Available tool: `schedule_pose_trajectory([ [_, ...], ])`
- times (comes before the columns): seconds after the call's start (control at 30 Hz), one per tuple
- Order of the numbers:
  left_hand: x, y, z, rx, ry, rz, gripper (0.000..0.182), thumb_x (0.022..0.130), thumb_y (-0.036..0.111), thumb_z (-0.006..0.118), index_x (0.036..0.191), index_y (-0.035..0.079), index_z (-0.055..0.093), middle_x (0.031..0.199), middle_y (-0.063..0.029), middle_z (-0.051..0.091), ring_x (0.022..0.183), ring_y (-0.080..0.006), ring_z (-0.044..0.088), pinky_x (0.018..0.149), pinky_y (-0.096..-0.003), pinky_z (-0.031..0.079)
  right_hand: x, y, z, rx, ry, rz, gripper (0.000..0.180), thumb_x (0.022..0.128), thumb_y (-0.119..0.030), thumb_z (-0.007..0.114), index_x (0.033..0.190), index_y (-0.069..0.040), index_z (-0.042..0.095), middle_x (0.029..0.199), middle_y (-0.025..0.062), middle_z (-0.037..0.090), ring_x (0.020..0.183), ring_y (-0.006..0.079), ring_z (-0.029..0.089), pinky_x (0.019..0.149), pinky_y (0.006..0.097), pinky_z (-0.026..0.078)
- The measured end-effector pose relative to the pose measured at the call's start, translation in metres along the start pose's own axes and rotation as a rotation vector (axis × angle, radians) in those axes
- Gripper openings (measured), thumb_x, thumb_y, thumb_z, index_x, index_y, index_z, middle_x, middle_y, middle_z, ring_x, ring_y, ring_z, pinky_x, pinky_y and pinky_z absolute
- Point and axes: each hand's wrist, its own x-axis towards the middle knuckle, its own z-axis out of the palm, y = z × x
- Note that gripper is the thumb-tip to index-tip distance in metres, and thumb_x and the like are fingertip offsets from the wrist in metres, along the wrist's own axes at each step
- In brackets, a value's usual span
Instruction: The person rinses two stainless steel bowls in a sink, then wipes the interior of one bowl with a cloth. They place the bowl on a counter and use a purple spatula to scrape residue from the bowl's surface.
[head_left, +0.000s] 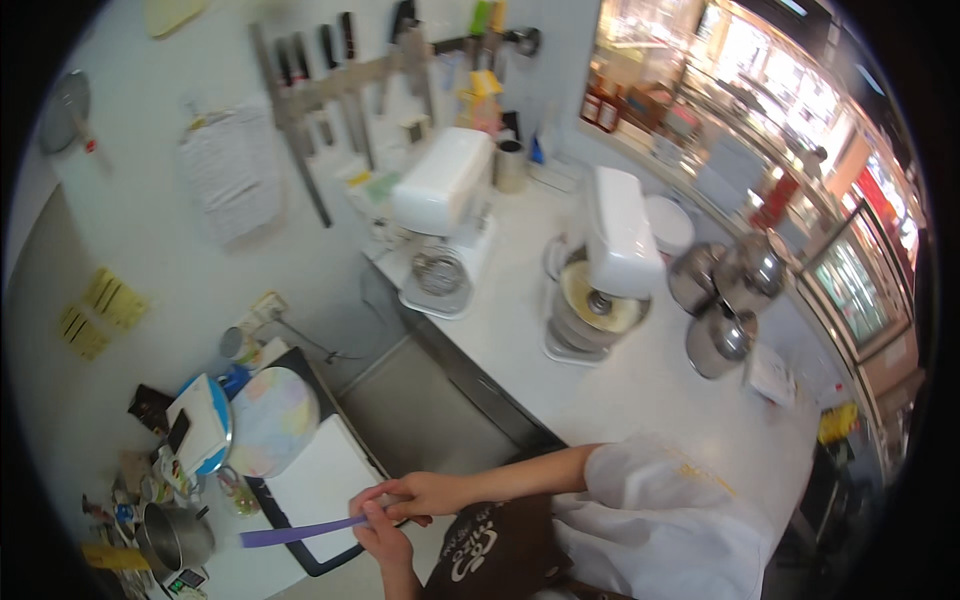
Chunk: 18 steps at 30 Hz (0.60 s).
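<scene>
A long flat purple strip (300, 531) points left from my hands, low in the view. My left hand (384, 534) grips it near its right end, thumb on top. My right hand (431, 496) meets the left one there, with its fingertips at the strip's covered end; whether they pinch it cannot be told. Beneath and beyond the hands lies a white board or sheet (322, 480) on a dark-edged tray. A round pastel-patterned board (274, 421) leans at that tray's far side.
A stand mixer (619, 232) holds a bowl of pale mixture; another mixer (442, 180) stands nearby. Metal bowls (721, 341) sit at right. Knives (352, 112) hang on the wall. A metal pot (176, 536) stands lower left. The steel-coloured surface (431, 412) lies between the counters.
</scene>
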Motion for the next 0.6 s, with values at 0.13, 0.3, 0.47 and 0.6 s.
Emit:
schedule_pose_trajectory([
  [0.13, -0.025, 0.003, 0.029, 0.054, 0.006, 0.05, 0.037, 0.109, 0.029, 0.04, 0.106, -0.003, 0.058, 0.098, -0.019, 0.069, 0.089, -0.0263, 0.066, 0.081, -0.0385, 0.053, -0.046, 0.009, 0.003, -0.019, 0.051, -0.05, 0.036, 0.103, -0.035, 0.055, 0.087, -0.003, 0.061, 0.061, 0.0036, 0.059, 0.051, 0.0128, 0.055, 0.051, 0.0293, 0.045],
  [0.3, -0.054, 0.014, 0.077, -0.189, -0.032, -0.047, 0.039, 0.108, 0.034, 0.04, 0.101, -0.001, 0.056, 0.094, -0.0204, 0.069, 0.086, -0.0289, 0.068, 0.081, -0.0396, 0.055, -0.118, 0.026, -0.013, 0.022, -0.015, -0.117, 0.031, 0.102, -0.031, 0.056, 0.091, -0.004, 0.063, 0.065, 0.0048, 0.06, 0.058, 0.0127, 0.058, 0.057, 0.0309, 0.047],
  [0.47, -0.072, 0.037, 0.091, -0.538, 0.257, -0.215, 0.042, 0.11, 0.042, 0.035, 0.102, 0.006, 0.055, 0.086, -0.0102, 0.061, 0.079, -0.0233, 0.061, 0.083, -0.0428, 0.053, -0.182, 0.066, -0.033, 0.17, 0.151, 0.055, 0.024, 0.103, -0.025, 0.056, 0.094, -0.004, 0.064, 0.073, 0.0006, 0.061, 0.064, 0.01, 0.056, 0.058, 0.027, 0.047],
  [0.6, -0.084, 0.07, 0.085, -0.575, 0.115, -0.134, 0.063, 0.107, 0.06, 0.023, 0.101, 0.006, 0.056, 0.075, -0.0087, 0.057, 0.071, -0.0232, 0.057, 0.073, -0.0385, 0.05, -0.229, 0.076, -0.05, 0.049, 0.225, 0.1, 0.034, 0.105, -0.031, 0.055, 0.083, -0.006, 0.062, 0.061, -0.001, 0.055, 0.056, 0.0075, 0.051, 0.054, 0.0252, 0.042],
])
